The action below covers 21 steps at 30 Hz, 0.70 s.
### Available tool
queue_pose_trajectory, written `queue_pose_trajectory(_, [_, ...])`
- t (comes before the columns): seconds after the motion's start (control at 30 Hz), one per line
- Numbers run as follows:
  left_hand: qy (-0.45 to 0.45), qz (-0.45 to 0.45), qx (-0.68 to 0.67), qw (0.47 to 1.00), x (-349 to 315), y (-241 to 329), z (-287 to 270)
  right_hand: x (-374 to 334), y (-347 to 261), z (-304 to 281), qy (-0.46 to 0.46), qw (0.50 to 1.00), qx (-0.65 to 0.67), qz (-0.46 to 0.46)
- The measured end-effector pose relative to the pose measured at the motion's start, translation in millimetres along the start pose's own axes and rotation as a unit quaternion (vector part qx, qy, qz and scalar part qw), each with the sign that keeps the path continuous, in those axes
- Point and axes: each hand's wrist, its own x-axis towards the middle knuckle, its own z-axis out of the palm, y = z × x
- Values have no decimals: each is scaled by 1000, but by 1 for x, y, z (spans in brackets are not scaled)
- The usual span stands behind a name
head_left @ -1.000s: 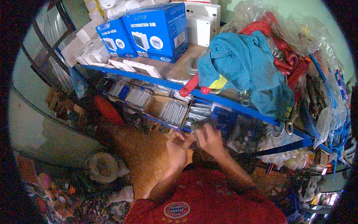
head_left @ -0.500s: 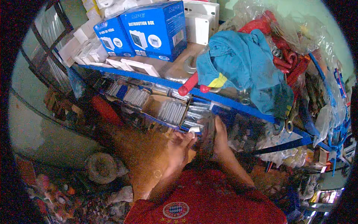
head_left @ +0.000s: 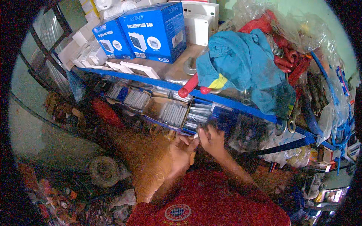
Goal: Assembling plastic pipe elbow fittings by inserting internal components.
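In the head view, the work in hand, as I judge it, is a close handling of a small white piece point(head_left: 195, 136) between my two hands. The piece is just in front of the blue box point(head_left: 186, 119), near its lower corner. My left hand point(head_left: 181, 153) has the thumb and the fingers together, and they seem clamped on this piece. My right hand point(head_left: 212, 142) has bent fingers and comes very near to it. I cannot tell if these fingers are closed on something, because the hand itself hides their tips.

In my judgement, the next move calls for a steady left pinch and a small, exact work of the right fingertips, with care not to knock the box.

For the pose, both forearms come up from the lower edge beside my red shirt point(head_left: 211, 196) and lean toward each other. My left wrist is bent a little inward; the back of my right hand is upward. Beyond the hands are the silver packets point(head_left: 200, 110) in the blue box and, to its left, the brown carton point(head_left: 152, 108).
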Motion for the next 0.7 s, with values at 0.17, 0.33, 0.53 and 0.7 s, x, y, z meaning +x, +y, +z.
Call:
queue_pose_trajectory(0.17, [-4,-57,-72,996,1,13,4,8,6,6,-34,933,268,236])
queue_pose_trajectory(0.33, [14,-178,-225,958,6,12,-7,9,-14,-9,70,857,380,341])
queue_pose_trajectory(0.53, [-11,-235,-273,933,8,17,2,11,-18,-20,65,805,483,338])
queue_pose_trajectory(0.7, [-56,-236,-272,931,8,5,-6,9,-14,-30,29,822,512,247])
